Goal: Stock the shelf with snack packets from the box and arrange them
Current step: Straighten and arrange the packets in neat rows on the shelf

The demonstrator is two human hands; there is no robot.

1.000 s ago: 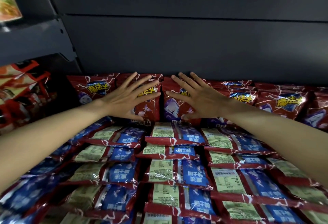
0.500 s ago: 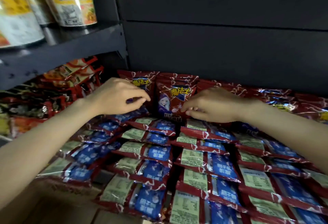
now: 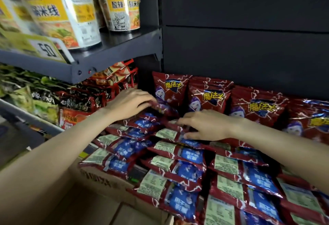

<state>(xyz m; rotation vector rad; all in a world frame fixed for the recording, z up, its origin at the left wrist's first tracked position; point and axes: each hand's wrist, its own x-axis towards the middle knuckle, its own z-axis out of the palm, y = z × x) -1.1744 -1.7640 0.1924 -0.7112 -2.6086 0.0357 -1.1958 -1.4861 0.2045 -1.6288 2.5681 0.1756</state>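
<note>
Head view: forward and down over both bare forearms onto a shelf (image 3: 249, 50) packed with snack packets.
Left hand (image 3: 130, 102): knuckles up, fingers (image 3: 148, 101) curled down onto the lower edge of the leftmost upright red packet (image 3: 170, 92); pinching or only pressing, cannot tell.
Right hand (image 3: 206, 124): palm down, fingers (image 3: 186, 120) bent and close together, tips on the flat-lying packets (image 3: 178, 155), thumb (image 3: 193, 136) pressed against one packet's top edge; a true pinch cannot be told.
Upright row: red packets with yellow lettering, standing just beyond both sets of fingers against the dark back panel; second packet (image 3: 209, 96) between the two hands, third (image 3: 258, 105) beyond the right wrist, more further right.
Flat rows: overlapping red-and-blue packets, backs up with pale green label panels, running from under the fingers toward the camera and beneath the right forearm.
Box (image 3: 99, 205): brown cardboard, under the left forearm, nearer the camera than the fingers; front packets overhanging its edge.
Left of the left fingers: neighbouring bay with dark and orange noodle packs (image 3: 83, 103) and green packs (image 3: 26, 98).
Above the left fingers: grey upper shelf (image 3: 114, 52) carrying yellow-labelled noodle cups (image 3: 122, 7), with a blurred price tag (image 3: 47, 50) on its front lip.
</note>
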